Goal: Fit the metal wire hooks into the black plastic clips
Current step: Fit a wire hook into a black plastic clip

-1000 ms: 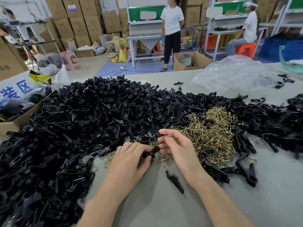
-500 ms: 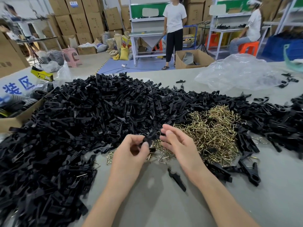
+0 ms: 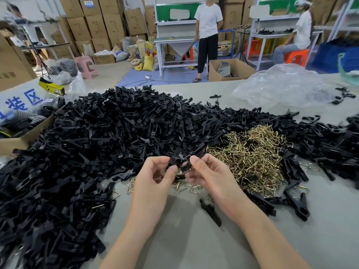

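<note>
Your left hand [image 3: 153, 181] and right hand [image 3: 211, 177] meet above the grey table [image 3: 194, 245], fingers curled, pinching one small black plastic clip [image 3: 175, 159] between thumbs and fingertips, one hand at each end. A thin bent metal wire hook [image 3: 187, 156] shows at the clip's top, just beside your right thumb. The heap of loose black plastic clips [image 3: 108, 133] lies beyond and to your left, the pile of brass-coloured wire hooks [image 3: 252, 156] just right of your right hand.

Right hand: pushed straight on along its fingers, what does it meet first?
The right hand points up-left, straight at the black clip that it and the left hand pinch between them. Past that, likely the left hand itself, then the clip pile. Depth is unclear in one view.
</note>
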Tool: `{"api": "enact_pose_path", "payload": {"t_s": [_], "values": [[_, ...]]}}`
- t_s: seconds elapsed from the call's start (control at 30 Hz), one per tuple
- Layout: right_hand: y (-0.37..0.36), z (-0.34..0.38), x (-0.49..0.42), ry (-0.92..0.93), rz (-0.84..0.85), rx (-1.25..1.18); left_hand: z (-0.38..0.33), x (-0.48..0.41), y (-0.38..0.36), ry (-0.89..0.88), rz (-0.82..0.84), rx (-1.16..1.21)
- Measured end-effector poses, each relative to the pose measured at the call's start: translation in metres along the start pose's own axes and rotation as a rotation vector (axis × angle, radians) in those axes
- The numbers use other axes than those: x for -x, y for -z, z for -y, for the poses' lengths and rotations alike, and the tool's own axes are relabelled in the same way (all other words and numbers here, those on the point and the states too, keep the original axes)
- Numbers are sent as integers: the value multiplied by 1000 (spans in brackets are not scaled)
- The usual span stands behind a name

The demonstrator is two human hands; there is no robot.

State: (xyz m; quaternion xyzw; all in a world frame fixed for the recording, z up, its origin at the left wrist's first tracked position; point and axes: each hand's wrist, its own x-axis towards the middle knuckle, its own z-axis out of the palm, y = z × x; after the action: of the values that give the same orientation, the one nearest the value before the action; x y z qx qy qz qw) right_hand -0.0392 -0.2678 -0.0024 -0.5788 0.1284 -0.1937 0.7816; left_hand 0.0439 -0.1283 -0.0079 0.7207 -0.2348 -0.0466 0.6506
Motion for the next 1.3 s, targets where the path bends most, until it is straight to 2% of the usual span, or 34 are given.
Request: {"api": "enact_pose_path", "payload": {"t_s": [0.13, 0.33, 0.43, 0.5, 0.7, 0.83, 1.3], "values": [[-1, -1, 0, -2, 46, -1, -3, 5, -7, -94, 64, -77], [2, -5, -1, -15, 36, 37, 3, 8, -6, -295, 100, -440], [3, -5, -1, -1, 16, 65, 3, 14, -7, -327, 163, -484], [3, -3, -1, 14, 6, 80, 1, 15, -10, -296, 165, -397], [1, -2, 0, 22, 15, 51, -9, 10, -11, 7, 112, 67], [0, -1, 0, 24, 23, 68, -10, 9, -10, 89, 124, 220], [0, -1, 0, 9, 30, 87, -4, 7, -11, 120, 87, 318]]}}
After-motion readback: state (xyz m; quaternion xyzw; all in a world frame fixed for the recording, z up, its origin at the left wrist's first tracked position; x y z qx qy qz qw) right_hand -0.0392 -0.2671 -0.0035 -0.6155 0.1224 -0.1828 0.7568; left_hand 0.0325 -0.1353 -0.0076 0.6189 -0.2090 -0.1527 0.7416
